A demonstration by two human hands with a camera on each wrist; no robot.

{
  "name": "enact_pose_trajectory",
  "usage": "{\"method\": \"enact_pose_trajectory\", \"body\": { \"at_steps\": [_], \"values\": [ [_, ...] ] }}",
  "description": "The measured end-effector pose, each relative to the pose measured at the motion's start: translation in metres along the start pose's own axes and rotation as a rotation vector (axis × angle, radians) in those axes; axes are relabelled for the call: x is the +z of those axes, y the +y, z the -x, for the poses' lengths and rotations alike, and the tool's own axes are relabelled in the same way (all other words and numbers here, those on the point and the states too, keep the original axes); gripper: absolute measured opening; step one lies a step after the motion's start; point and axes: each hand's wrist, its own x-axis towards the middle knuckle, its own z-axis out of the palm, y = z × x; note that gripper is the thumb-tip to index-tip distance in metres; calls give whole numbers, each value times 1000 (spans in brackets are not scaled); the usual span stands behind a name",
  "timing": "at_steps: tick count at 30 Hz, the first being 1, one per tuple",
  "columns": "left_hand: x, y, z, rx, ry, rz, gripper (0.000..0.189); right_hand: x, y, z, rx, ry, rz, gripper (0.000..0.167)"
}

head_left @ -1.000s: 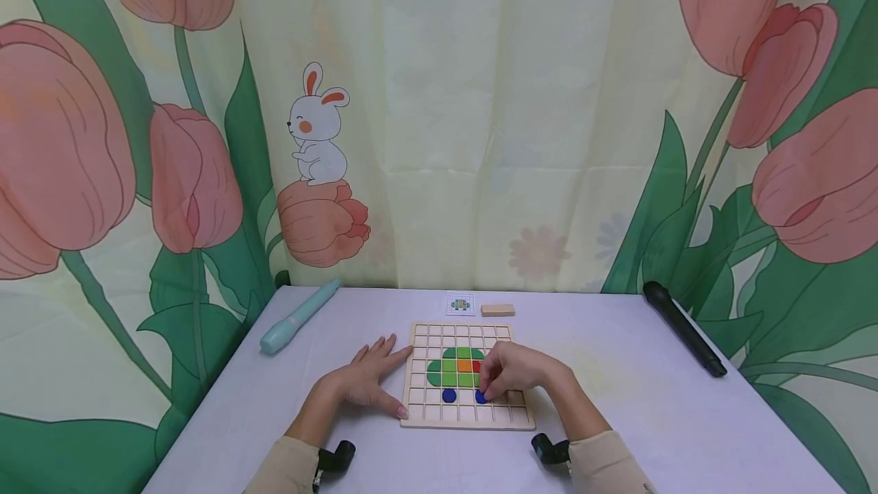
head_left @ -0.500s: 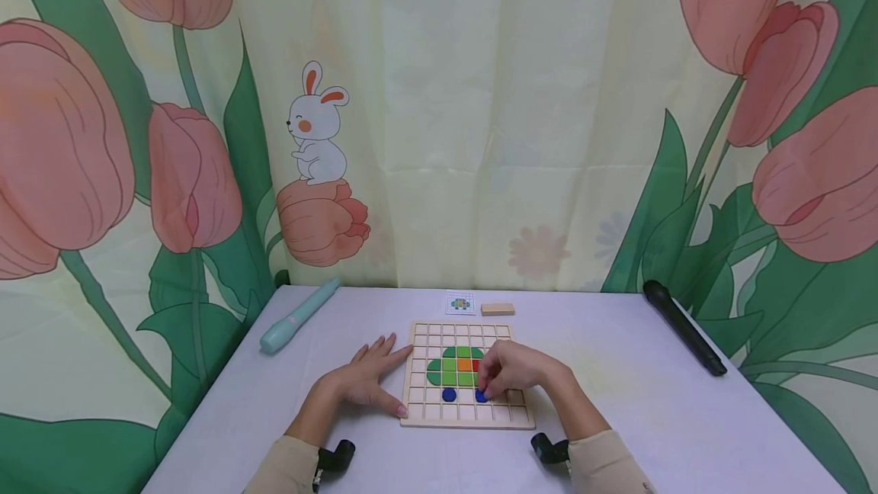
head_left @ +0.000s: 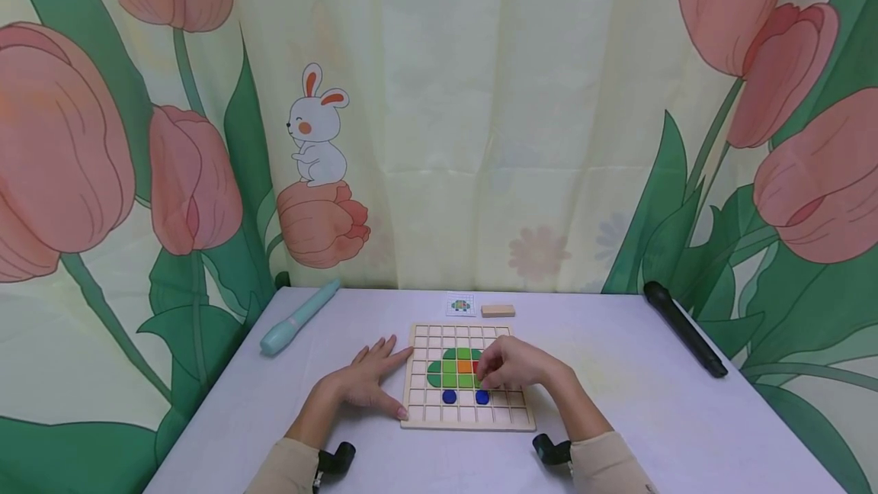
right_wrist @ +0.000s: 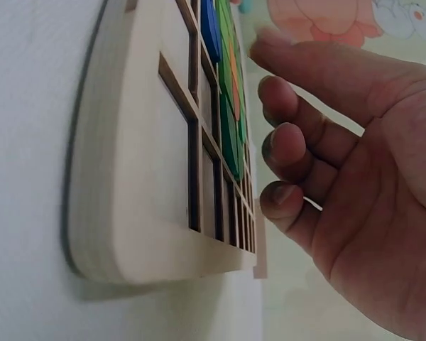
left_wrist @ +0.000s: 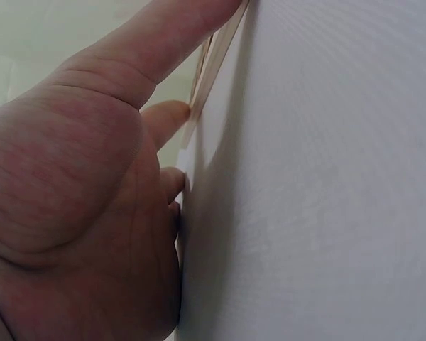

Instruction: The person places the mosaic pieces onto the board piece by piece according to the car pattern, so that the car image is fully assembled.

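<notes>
A wooden grid board (head_left: 428,415) lies on the white table, with green, orange and red tiles making a rounded shape. Two blue round pieces (head_left: 449,397) sit in cells below it, one at left and one at right. My left hand (head_left: 366,383) lies with fingers spread; its thumb and index finger touch the board's left edge. Over the board's right half hovers my right hand (head_left: 517,363), its fingers loosely bent. The right wrist view shows no piece between those fingers (right_wrist: 284,145), which are apart from the board. This hand hides some tiles in the head view.
Behind the board lie a small pattern card (head_left: 460,305) and a wooden block (head_left: 497,311). A light teal stick (head_left: 299,319) rests at the table's left edge, a black stick (head_left: 684,330) at the right. A printed curtain (head_left: 494,136) hangs behind the table.
My right hand has let go of the right blue piece and risen slightly, leaving that piece in full view. The left hand has stayed in place.
</notes>
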Motion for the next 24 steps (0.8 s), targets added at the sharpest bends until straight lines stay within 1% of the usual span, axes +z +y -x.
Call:
{"method": "enact_pose_trajectory", "body": {
  "at_steps": [6,10,15,17,19,21,24],
  "values": [
    [0,0,1,5,5,-7,119,6,-3,0,-9,-51,61,10],
    [0,0,1,9,8,-7,119,8,-4,0,7,-54,63,12],
    [0,1,0,11,3,-7,119,7,-4,1,-6,-45,81,11],
    [0,0,0,9,0,-9,119,5,-4,1,-14,-24,69,9],
    [0,0,-1,4,-2,-10,119,2,-2,1,-21,15,59,5],
    [0,0,0,2,-3,-12,119,-2,0,1,-27,65,33,4],
    [-2,1,0,5,-3,-9,119,-9,4,3,-11,166,21,8]
  ]
}}
